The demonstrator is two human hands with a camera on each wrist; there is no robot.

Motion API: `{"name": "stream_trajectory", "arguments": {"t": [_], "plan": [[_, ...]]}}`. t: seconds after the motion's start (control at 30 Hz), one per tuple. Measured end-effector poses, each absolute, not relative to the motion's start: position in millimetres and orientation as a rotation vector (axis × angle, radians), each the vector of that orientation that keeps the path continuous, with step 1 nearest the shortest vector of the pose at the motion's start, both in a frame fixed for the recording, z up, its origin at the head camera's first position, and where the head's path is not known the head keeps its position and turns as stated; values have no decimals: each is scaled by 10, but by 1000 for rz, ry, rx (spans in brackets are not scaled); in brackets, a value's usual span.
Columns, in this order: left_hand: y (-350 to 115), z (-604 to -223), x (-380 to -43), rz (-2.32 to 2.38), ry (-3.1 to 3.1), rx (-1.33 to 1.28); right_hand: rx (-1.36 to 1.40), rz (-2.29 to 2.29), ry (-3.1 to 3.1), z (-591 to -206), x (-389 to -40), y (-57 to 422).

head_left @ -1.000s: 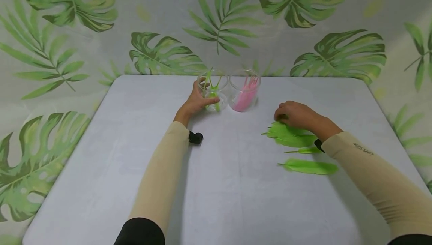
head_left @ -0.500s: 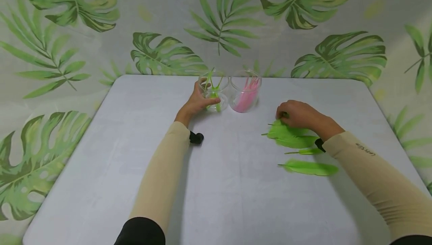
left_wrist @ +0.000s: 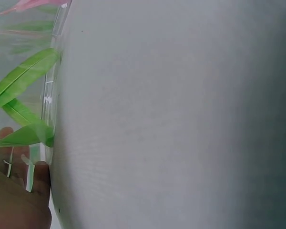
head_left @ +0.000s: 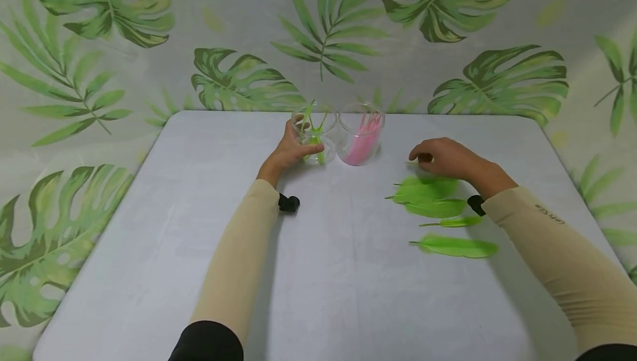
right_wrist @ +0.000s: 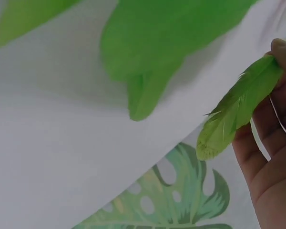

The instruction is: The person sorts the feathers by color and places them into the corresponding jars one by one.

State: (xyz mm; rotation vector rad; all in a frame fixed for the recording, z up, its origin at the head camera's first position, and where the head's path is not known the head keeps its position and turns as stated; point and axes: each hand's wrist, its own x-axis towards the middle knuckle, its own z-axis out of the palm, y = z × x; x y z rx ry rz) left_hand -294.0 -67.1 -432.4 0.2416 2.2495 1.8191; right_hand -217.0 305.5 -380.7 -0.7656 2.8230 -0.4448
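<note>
My left hand (head_left: 287,148) grips a clear round jar (head_left: 328,142), thumb across its near side. Several green feathers (left_wrist: 24,78) stand in that jar, seen through its wall in the left wrist view. Against it on the right is a second clear jar (head_left: 344,142) of pink feathers (head_left: 362,148). Over on the right side, my right hand (head_left: 450,159) pinches a green feather (right_wrist: 245,102) near its quill, between thumb and fingers. Its vane is mostly hidden by the hand in the head view. Just below that hand, overlapping green feathers (head_left: 430,198) lie on the table.
Nearer to me are a narrow green feather (head_left: 453,221) and a broader one (head_left: 460,246), lying apart. Both jars stand close to the back edge of the white table (head_left: 199,212). A leaf-printed cloth (head_left: 348,35) hangs behind it.
My right hand has risen slightly away from the feather pile, taking one green feather with it and uncovering more of the pile. The left hand and both jars stay put.
</note>
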Motion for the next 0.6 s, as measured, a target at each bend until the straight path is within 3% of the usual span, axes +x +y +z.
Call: {"name": "stream_trajectory", "arguments": {"t": [0.3,0.6], "plan": [[-675,-4350,-2951,1826,2255,252,-785,-588,2837,-3704,-2200,3048],[-678,-4323,-2930,1850,2227,240,-688,-787,2957,-3304,-2285,2903]]}}
